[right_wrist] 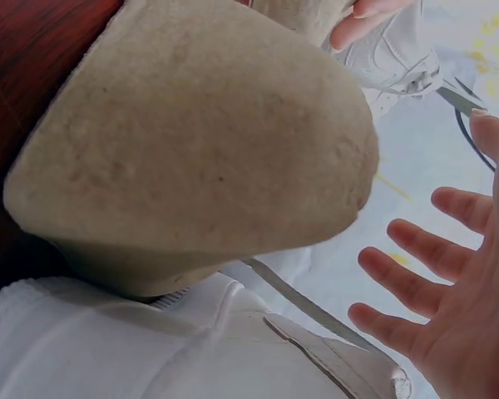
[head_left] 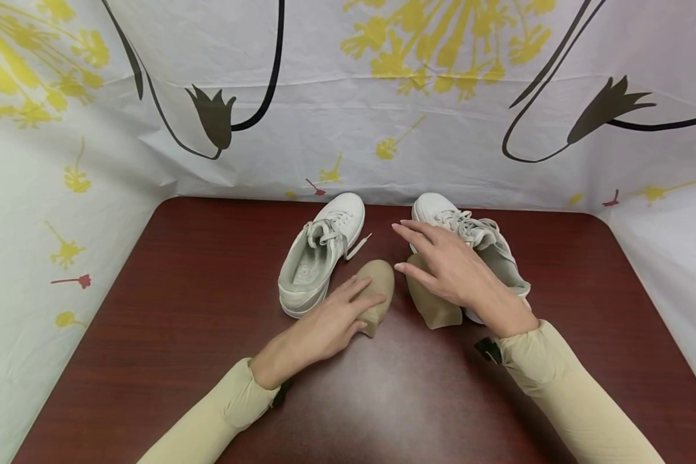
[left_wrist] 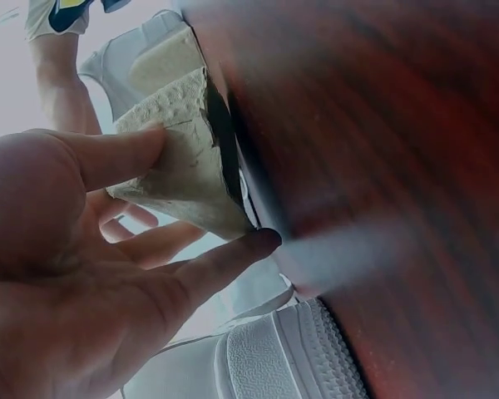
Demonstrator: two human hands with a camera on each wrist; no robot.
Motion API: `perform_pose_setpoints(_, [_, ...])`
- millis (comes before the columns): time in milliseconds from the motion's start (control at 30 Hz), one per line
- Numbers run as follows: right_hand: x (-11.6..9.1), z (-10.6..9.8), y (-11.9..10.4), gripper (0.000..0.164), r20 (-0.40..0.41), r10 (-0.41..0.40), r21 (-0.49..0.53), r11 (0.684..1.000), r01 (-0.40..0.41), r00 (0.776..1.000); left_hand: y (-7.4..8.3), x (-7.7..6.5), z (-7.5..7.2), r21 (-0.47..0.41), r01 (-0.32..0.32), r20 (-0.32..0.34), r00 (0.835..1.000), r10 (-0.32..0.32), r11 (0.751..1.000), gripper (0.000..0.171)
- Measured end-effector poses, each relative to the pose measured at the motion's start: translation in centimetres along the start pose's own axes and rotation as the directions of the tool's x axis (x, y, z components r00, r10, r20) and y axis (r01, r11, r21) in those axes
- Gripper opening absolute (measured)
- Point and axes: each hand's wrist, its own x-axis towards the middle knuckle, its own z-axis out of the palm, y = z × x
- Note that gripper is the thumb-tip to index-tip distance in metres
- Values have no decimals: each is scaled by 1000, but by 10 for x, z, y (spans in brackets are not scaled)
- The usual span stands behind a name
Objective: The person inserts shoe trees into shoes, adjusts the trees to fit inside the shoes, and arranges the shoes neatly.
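Under the left grip (head_left: 319, 325), one molded insert (head_left: 381, 277) sat between thumb and fingers, apparently pinched to steady it, the left shoe (head_left: 309, 267) just beyond. Below the right grip (head_left: 454, 265), spread wide and holding nothing, lay the other insert (head_left: 434, 308), perhaps set by the right shoe (head_left: 503, 261) to keep pairs together. The head view overlapped grip and insert; the right wrist view showed a gap.

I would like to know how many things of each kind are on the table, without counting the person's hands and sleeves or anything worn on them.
White sneakers: 2
Tan shoe inserts: 2
Total: 4
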Motion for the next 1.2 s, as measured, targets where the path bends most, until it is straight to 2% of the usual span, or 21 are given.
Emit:
perform_pose_setpoints(800, [7, 3, 3, 63, 9, 1, 8, 1000, -1, 1000, 0, -4, 4, 47, -59, -82, 995, 63, 997, 55])
perform_pose_setpoints(1200, [12, 4, 2, 64, 16, -10, 0, 1000, 10, 1000, 7, -9, -2, 72, -45, -33, 998, 48, 996, 56])
